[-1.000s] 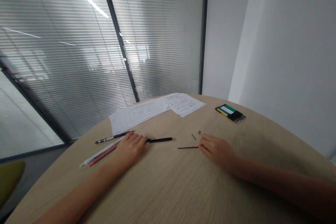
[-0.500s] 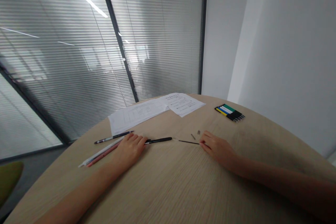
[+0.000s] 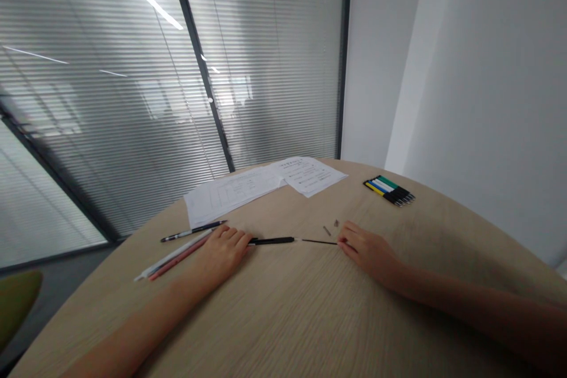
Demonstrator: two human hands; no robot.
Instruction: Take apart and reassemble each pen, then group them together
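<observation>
My left hand (image 3: 229, 248) is closed on a black pen barrel (image 3: 274, 241) that points right, low over the table. My right hand (image 3: 361, 246) pinches the right end of a thin dark refill (image 3: 316, 241). The refill's pale left tip lies close to the barrel's right end; whether they touch is too small to tell. Two small metal-looking pieces, a thin one (image 3: 326, 230) and a shorter one (image 3: 336, 223), lie just beyond the refill. White and pink sticks (image 3: 179, 257) lie partly behind my left hand, with a dark pen (image 3: 192, 231) beyond them.
Printed paper sheets (image 3: 239, 189) lie at the far side of the round wooden table (image 3: 283, 319). A row of several coloured pens (image 3: 388, 190) lies at the far right. A green chair (image 3: 18, 307) stands at the left, beyond the table edge.
My left hand has shifted slightly right, and the black barrel has turned nearly level with its end closer to the refill's tip. My right hand has hardly moved.
</observation>
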